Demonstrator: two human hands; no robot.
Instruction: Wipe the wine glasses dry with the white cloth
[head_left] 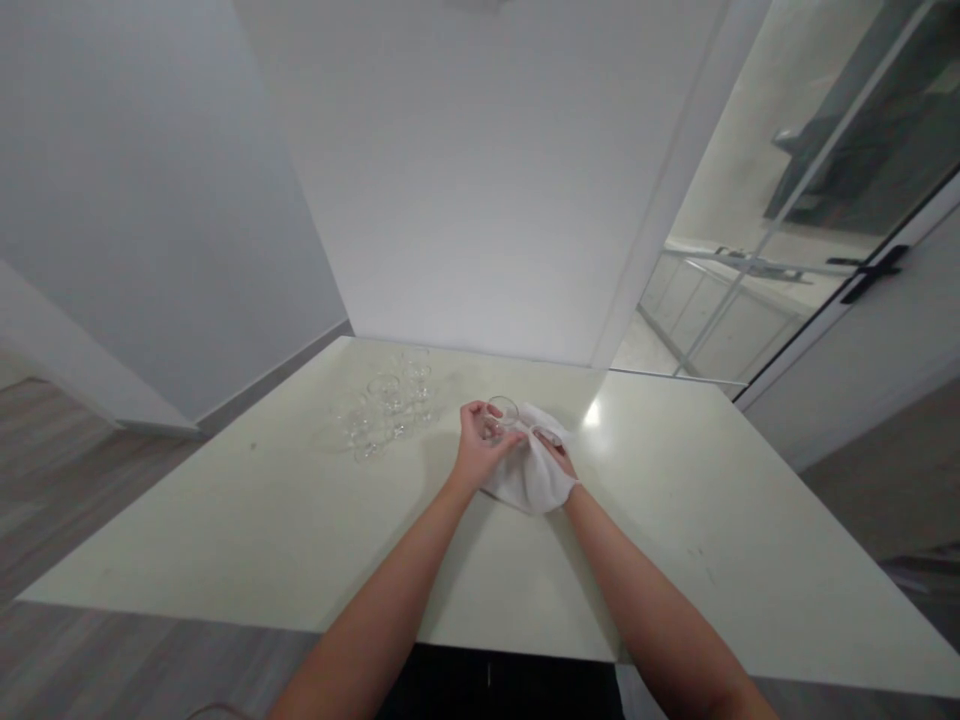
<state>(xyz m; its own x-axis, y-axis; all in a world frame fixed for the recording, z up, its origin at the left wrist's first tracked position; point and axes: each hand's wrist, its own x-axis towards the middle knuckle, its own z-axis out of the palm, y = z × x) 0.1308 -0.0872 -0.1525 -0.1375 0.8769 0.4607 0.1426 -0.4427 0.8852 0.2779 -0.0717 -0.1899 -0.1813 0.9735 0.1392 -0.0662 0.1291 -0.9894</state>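
Wiping a small clear drinking glass (501, 412): left hand (480, 445) closed around it, right hand (553, 458) gripping the white cloth (529, 480) against it; rotating the glass seems next.

Brightness: we see an evenly lit, rather pale room.
Glare: a bright spot on the table (592, 413) beside the cloth (531, 478).
Shadows: soft, under our 2 arms.
Distortion: we note walls bowing and leaning at the edges.
Focus: the glasses (386, 405) look faint and slightly soft.
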